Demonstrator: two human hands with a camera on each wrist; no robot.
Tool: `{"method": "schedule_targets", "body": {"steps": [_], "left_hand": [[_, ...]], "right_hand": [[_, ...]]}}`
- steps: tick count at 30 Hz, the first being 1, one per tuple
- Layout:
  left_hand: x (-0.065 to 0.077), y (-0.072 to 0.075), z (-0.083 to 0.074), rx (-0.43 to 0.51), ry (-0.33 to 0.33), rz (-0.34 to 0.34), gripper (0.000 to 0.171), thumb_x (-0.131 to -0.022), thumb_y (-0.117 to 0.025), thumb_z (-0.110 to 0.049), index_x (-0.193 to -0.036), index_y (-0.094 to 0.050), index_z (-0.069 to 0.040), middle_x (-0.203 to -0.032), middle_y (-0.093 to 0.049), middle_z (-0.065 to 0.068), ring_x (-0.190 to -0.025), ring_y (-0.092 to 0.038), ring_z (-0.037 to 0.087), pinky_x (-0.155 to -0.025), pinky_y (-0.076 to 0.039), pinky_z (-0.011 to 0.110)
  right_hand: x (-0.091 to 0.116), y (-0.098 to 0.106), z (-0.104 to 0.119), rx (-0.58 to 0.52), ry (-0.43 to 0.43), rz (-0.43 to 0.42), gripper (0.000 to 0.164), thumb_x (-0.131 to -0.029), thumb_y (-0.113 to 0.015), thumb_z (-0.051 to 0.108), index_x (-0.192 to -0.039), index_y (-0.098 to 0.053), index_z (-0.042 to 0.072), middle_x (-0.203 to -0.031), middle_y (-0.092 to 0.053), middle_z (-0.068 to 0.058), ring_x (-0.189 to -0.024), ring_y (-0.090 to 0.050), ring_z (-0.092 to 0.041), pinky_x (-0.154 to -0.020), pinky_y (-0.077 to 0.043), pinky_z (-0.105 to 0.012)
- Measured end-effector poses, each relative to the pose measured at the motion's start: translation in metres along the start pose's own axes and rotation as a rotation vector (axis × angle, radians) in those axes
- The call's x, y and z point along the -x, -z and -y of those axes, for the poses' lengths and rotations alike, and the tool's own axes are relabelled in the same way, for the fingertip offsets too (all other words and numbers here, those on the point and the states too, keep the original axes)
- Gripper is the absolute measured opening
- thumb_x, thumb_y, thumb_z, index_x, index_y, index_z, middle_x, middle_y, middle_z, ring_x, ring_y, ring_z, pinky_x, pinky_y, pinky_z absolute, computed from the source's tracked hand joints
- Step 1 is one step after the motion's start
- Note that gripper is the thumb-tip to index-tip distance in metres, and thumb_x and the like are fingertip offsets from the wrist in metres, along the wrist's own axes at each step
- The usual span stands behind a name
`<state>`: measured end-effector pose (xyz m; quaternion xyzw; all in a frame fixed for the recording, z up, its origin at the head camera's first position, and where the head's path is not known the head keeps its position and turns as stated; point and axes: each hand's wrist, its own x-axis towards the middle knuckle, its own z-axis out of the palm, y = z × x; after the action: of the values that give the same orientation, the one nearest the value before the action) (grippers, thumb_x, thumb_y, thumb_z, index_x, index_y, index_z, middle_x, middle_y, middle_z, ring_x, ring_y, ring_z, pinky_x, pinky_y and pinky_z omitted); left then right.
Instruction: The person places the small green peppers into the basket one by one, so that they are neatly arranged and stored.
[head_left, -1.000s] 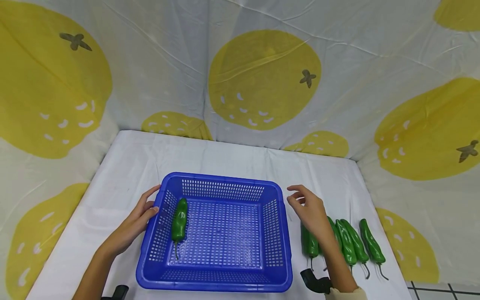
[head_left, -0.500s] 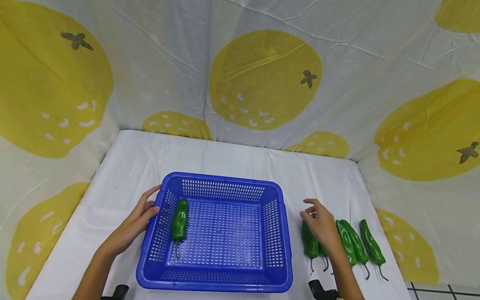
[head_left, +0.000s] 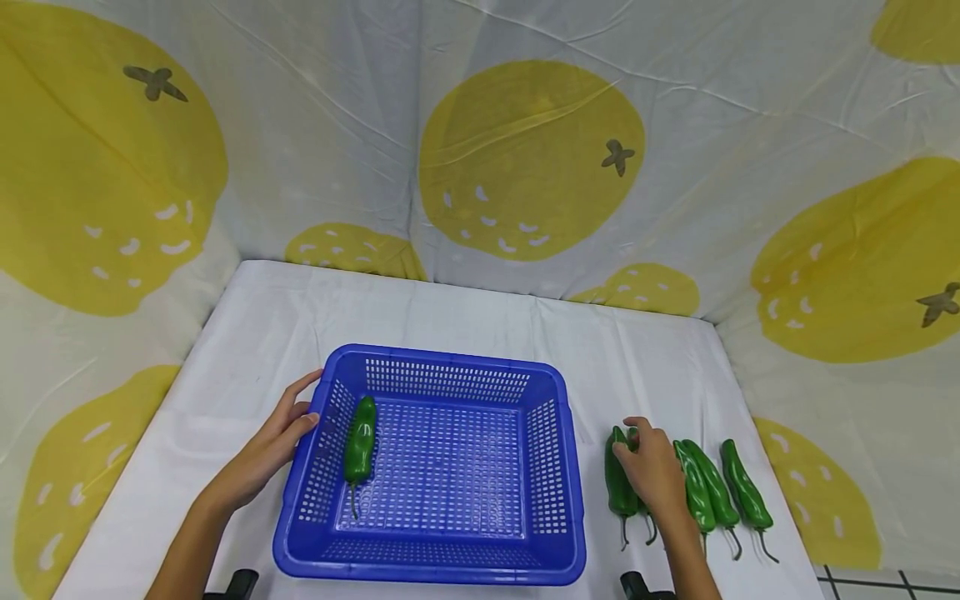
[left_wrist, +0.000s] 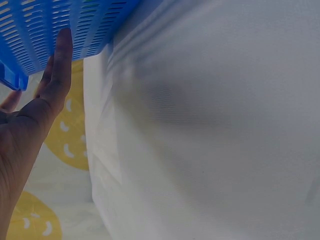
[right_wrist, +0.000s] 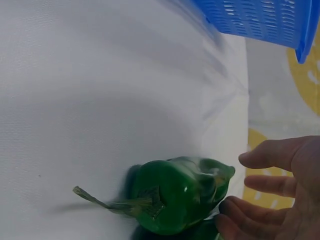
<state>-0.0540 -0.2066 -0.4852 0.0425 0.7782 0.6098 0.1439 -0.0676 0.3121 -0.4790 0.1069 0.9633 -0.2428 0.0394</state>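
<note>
A blue plastic basket (head_left: 442,575) stands on the white cloth with one long green pepper (head_left: 360,442) in its left part. My left hand (head_left: 262,450) touches the basket's left side from outside, fingers extended against the mesh wall in the left wrist view. To the right of the basket lie several green peppers with stems toward me. My right hand (head_left: 654,467) is over the left ones, partly hiding a second pepper. In the right wrist view, its thumb and fingers are apart beside the tip of the leftmost pepper (right_wrist: 170,192), with nothing held.
More green peppers (head_left: 742,483) lie right of my right hand, close to the cloth's right side. Hanging fabric with yellow lemon prints (head_left: 532,158) surrounds the white-covered table (head_left: 465,312) at the back and sides. Dark camera mounts show at both wrists.
My right hand has moved right and down from beside the basket's right rim to the left peppers. My left hand, the basket and the pepper in it stay as they were.
</note>
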Motion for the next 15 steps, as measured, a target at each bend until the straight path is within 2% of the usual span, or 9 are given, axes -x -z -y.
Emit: {"method": "schedule_targets", "body": {"steps": [6,11,15], "left_hand": [[0.000,0.000,0.000,0.005,-0.004,0.002,0.062,-0.107,-0.042,-0.031,-0.159,-0.009,-0.032,-0.141,-0.042,0.026,-0.117,-0.056,0.045,-0.090,-0.046,0.070],[0.000,0.001,0.001,0.007,-0.014,0.004,0.062,-0.107,-0.042,-0.031,-0.159,-0.009,-0.032,-0.140,-0.042,0.026,-0.117,-0.056,0.045,-0.089,-0.046,0.069],[0.000,0.001,0.002,0.007,-0.012,0.005,0.062,-0.107,-0.042,-0.030,-0.159,-0.009,-0.032,-0.140,-0.042,0.026,-0.116,-0.057,0.044,-0.090,-0.047,0.068]], "right_hand": [[0.002,-0.004,-0.001,0.052,-0.023,0.006,0.048,-0.091,-0.063,0.015,-0.135,-0.052,-0.002,-0.107,-0.060,-0.024,-0.092,-0.059,-0.037,-0.065,-0.050,-0.051],[0.000,-0.009,0.003,0.092,-0.001,0.023,0.052,-0.090,-0.067,0.012,-0.135,-0.050,-0.005,-0.104,-0.063,-0.028,-0.086,-0.062,-0.039,-0.061,-0.052,-0.050],[0.000,-0.013,0.004,0.092,-0.004,0.056,0.053,-0.089,-0.069,0.011,-0.136,-0.050,-0.006,-0.109,-0.063,-0.032,-0.080,-0.065,-0.039,-0.055,-0.052,-0.047]]}}
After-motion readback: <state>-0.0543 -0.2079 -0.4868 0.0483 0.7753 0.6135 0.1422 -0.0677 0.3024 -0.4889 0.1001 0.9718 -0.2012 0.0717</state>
